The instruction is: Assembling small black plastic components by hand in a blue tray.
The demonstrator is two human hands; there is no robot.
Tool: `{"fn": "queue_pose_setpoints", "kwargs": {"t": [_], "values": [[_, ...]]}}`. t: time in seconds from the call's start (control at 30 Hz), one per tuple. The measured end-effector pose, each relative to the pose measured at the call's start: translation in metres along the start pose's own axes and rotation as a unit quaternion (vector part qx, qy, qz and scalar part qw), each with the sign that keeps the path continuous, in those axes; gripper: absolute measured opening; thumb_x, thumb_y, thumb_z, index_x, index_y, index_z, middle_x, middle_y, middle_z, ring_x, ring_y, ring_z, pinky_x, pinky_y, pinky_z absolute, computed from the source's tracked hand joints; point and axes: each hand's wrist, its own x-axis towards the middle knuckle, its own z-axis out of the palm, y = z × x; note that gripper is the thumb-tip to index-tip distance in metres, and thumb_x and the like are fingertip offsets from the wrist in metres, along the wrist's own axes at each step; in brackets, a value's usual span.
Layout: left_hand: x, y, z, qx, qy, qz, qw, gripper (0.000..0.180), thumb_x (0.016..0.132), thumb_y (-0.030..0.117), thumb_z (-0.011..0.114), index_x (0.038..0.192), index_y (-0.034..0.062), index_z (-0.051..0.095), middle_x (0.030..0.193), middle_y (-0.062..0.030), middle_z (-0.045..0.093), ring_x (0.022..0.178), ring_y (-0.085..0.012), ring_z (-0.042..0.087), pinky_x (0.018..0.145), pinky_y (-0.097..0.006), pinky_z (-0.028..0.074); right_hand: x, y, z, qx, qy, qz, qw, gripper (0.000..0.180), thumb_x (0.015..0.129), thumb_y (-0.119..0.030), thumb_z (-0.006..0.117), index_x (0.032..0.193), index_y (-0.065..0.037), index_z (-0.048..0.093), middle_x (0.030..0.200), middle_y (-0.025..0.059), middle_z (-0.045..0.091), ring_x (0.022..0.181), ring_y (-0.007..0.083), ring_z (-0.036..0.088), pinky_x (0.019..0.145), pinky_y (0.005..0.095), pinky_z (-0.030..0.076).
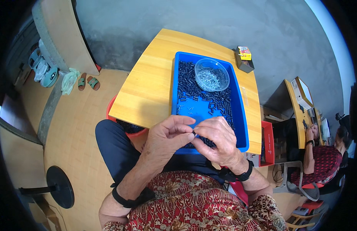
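My left hand [167, 136] and my right hand [219, 138] meet over the near edge of a blue tray [244, 131]. Between the left thumb and fingers sits a small black part [194, 133], mostly covered by the fingertips. My right fingers are pinched closed against it, and what they hold is hidden. Many short black cylindrical parts [185, 77] are heaped in the tray. A clear round plastic bowl [227, 79] stands on them at the far side, with small shiny metal pieces [208, 79] inside. A few metal pieces also lie loose on the tray's bottom.
The tray rests on a yellow wooden table [147, 77]. A dark box with a yellow packet [244, 54] stands at its far right corner. Red bins [268, 140] flank the table below. Another person [317, 161] sits at a second table on the right. Sandals [93, 82] lie on the floor.
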Motion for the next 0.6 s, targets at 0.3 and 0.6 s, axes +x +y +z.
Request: {"fn": "queue_pose_setpoints", "kwargs": {"t": [0.3, 0.6], "values": [[-0.0002, 0.0004, 0.001, 0.015, -0.006, 0.008, 1.0, 0.034, 0.084, -0.003, 0.068, 0.117, 0.0029, 0.061, 0.094, -0.0005, 0.066, 0.087, -0.0062, 0.061, 0.081, -0.021, 0.049, -0.0016, 0.0015, 0.0012, -0.015, 0.009, -0.021, 1.0, 0.035, 0.066, 0.001, 0.08, 0.096, -0.003, 0.063, 0.086, 0.0083, 0.065, 0.077, 0.0238, 0.063, 0.064, 0.0336, 0.046], [-0.0002, 0.0035, -0.0014, 0.099, -0.014, 0.062, 0.993, 0.04, 0.083, -0.005, 0.067, 0.122, 0.0017, 0.058, 0.095, -0.0017, 0.067, 0.087, -0.0067, 0.061, 0.082, -0.022, 0.049, 0.0017, -0.0026, -0.0048, 0.025, 0.015, 0.01, 1.0, 0.038, 0.065, 0.001, 0.081, 0.099, -0.003, 0.064, 0.088, 0.009, 0.065, 0.079, 0.0245, 0.064, 0.065, 0.0344, 0.046]]}}
